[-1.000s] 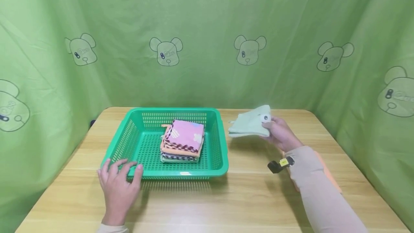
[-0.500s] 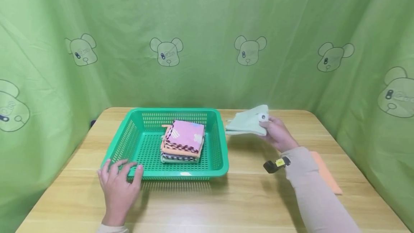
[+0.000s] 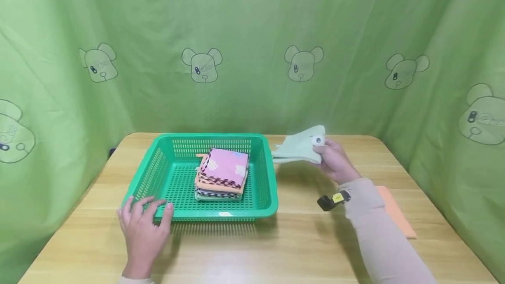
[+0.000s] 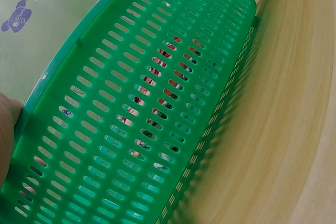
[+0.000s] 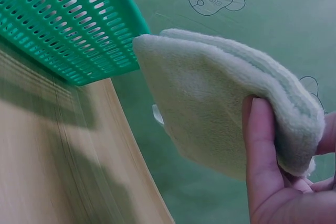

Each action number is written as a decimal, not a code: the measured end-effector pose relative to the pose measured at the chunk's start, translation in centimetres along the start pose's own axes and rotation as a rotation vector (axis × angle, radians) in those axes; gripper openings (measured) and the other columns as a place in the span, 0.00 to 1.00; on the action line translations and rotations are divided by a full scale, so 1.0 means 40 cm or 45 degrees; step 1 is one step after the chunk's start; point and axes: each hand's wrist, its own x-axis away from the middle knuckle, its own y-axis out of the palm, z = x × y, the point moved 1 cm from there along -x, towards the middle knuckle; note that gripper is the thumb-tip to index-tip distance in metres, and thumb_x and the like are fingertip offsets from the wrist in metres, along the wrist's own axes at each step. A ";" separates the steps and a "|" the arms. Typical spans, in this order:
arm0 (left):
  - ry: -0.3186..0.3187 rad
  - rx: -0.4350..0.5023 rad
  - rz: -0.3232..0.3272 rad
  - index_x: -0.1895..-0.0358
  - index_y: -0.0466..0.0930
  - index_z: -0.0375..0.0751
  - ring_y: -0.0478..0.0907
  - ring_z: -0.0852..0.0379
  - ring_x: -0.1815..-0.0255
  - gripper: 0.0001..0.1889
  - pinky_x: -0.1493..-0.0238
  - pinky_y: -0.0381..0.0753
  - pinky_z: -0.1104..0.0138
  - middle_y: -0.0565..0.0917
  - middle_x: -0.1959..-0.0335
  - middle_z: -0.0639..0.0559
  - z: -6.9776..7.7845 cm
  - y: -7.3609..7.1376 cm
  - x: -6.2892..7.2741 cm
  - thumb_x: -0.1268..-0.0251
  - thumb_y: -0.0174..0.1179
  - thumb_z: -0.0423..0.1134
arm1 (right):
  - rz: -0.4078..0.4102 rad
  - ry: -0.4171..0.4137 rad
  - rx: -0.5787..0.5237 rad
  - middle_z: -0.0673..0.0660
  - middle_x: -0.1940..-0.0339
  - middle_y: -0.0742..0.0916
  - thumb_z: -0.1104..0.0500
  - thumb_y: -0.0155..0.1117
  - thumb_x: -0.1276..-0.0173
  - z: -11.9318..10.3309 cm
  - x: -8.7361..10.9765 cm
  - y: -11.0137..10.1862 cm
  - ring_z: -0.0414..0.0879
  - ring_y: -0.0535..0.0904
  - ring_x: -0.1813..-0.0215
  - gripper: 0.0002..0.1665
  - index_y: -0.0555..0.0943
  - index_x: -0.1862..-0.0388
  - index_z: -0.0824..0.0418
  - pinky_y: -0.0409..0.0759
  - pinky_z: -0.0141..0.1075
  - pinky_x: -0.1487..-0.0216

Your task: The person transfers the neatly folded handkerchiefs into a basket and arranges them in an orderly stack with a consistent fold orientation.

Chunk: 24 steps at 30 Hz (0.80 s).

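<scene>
A folded pale green towel (image 3: 297, 146) with a small eye-like patch is pinched at its right edge by my right hand (image 3: 335, 161). It hangs above the table, just right of the green basket (image 3: 138, 179). In the right wrist view the thumb (image 5: 260, 140) presses the towel's near face, with fingers behind it. My left hand (image 3: 144, 231) grips the basket's front left rim, fingers over the edge and thumb on the rim. Inside the basket stands a stack of folded towels (image 3: 221, 176), a pink one on top. The left wrist view shows the perforated wall mostly.
A folded orange cloth (image 3: 396, 211) lies on the wooden table (image 3: 236, 253) at the right, partly behind my right forearm. Green curtains (image 3: 252, 100) with bear-head prints surround the table at the back and sides. A black wrist camera (image 3: 331, 200) juts from my right sleeve.
My right hand has moved slightly left with the green towel, bringing it close to the basket's right rim. More of the orange cloth is uncovered. The left hand stays on the rim.
</scene>
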 end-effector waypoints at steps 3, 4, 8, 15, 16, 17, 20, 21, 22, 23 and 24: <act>0.001 -0.001 0.004 0.62 0.83 0.33 0.53 0.26 0.32 0.15 0.34 0.30 0.33 0.78 0.50 0.31 -0.001 -0.001 0.002 0.39 0.61 0.45 | 0.002 0.004 -0.015 0.68 0.28 0.60 0.69 0.42 0.26 -0.002 0.002 0.006 0.42 0.78 0.50 0.37 0.41 0.23 0.69 0.76 0.34 0.42; 0.002 -0.001 0.007 0.62 0.83 0.33 0.53 0.26 0.32 0.16 0.34 0.30 0.33 0.78 0.50 0.31 -0.002 -0.001 0.003 0.39 0.61 0.45 | 0.005 0.003 -0.009 0.68 0.29 0.60 0.68 0.42 0.26 -0.003 0.002 0.007 0.42 0.77 0.50 0.37 0.41 0.23 0.69 0.76 0.34 0.42; 0.007 0.004 0.011 0.62 0.83 0.33 0.53 0.27 0.32 0.16 0.34 0.29 0.33 0.78 0.50 0.31 -0.004 0.000 0.004 0.39 0.61 0.46 | 0.016 -0.003 0.008 0.65 0.32 0.64 0.68 0.43 0.26 -0.008 0.003 0.012 0.44 0.76 0.48 0.37 0.42 0.23 0.68 0.76 0.34 0.42; 0.006 0.003 0.016 0.62 0.83 0.34 0.53 0.27 0.32 0.16 0.34 0.30 0.32 0.78 0.50 0.31 -0.004 0.000 0.004 0.39 0.61 0.46 | 0.020 -0.019 -0.009 0.65 0.30 0.63 0.68 0.42 0.25 -0.020 0.002 0.023 0.45 0.74 0.45 0.36 0.42 0.23 0.67 0.75 0.34 0.40; 0.005 0.002 0.016 0.62 0.83 0.34 0.53 0.27 0.32 0.16 0.34 0.30 0.32 0.78 0.50 0.31 -0.004 0.000 0.004 0.39 0.61 0.46 | 0.020 -0.018 -0.014 0.65 0.30 0.62 0.68 0.42 0.25 -0.022 0.002 0.024 0.45 0.74 0.45 0.36 0.42 0.23 0.67 0.74 0.34 0.40; 0.004 0.001 0.015 0.62 0.83 0.34 0.53 0.27 0.32 0.16 0.34 0.30 0.32 0.78 0.50 0.31 -0.004 0.000 0.004 0.39 0.61 0.46 | 0.025 -0.020 -0.014 0.65 0.30 0.63 0.68 0.41 0.25 -0.025 0.002 0.026 0.46 0.74 0.45 0.36 0.42 0.23 0.67 0.75 0.34 0.40; -0.001 -0.001 0.007 0.62 0.83 0.34 0.53 0.27 0.32 0.16 0.34 0.29 0.33 0.78 0.50 0.31 -0.002 0.000 0.004 0.39 0.61 0.46 | 0.035 -0.025 -0.008 0.63 0.32 0.65 0.68 0.42 0.25 -0.032 0.003 0.032 0.45 0.74 0.46 0.35 0.43 0.23 0.68 0.75 0.35 0.41; -0.002 -0.002 0.005 0.62 0.83 0.34 0.53 0.27 0.32 0.16 0.34 0.29 0.33 0.78 0.50 0.31 -0.002 0.000 0.003 0.39 0.61 0.46 | 0.037 -0.027 -0.007 0.62 0.33 0.66 0.68 0.42 0.25 -0.034 0.003 0.034 0.45 0.74 0.46 0.36 0.43 0.23 0.68 0.75 0.35 0.41; -0.003 -0.002 0.003 0.61 0.83 0.34 0.53 0.27 0.32 0.16 0.34 0.29 0.33 0.78 0.50 0.31 -0.002 0.000 0.003 0.39 0.61 0.46 | 0.039 -0.030 -0.008 0.62 0.34 0.66 0.68 0.42 0.25 -0.036 0.003 0.037 0.45 0.74 0.46 0.36 0.43 0.23 0.68 0.75 0.34 0.41; -0.003 -0.001 0.002 0.61 0.83 0.34 0.53 0.27 0.32 0.16 0.34 0.29 0.33 0.78 0.50 0.31 -0.002 0.000 0.003 0.39 0.61 0.46 | 0.041 -0.033 -0.007 0.61 0.35 0.67 0.68 0.42 0.25 -0.038 0.003 0.039 0.45 0.74 0.46 0.36 0.44 0.23 0.68 0.76 0.34 0.42; -0.002 -0.001 0.003 0.61 0.83 0.34 0.53 0.27 0.32 0.16 0.34 0.29 0.33 0.78 0.50 0.31 -0.002 0.000 0.003 0.39 0.61 0.46 | 0.042 -0.038 -0.007 0.61 0.36 0.68 0.68 0.42 0.25 -0.040 0.003 0.042 0.45 0.75 0.46 0.36 0.44 0.23 0.68 0.76 0.34 0.42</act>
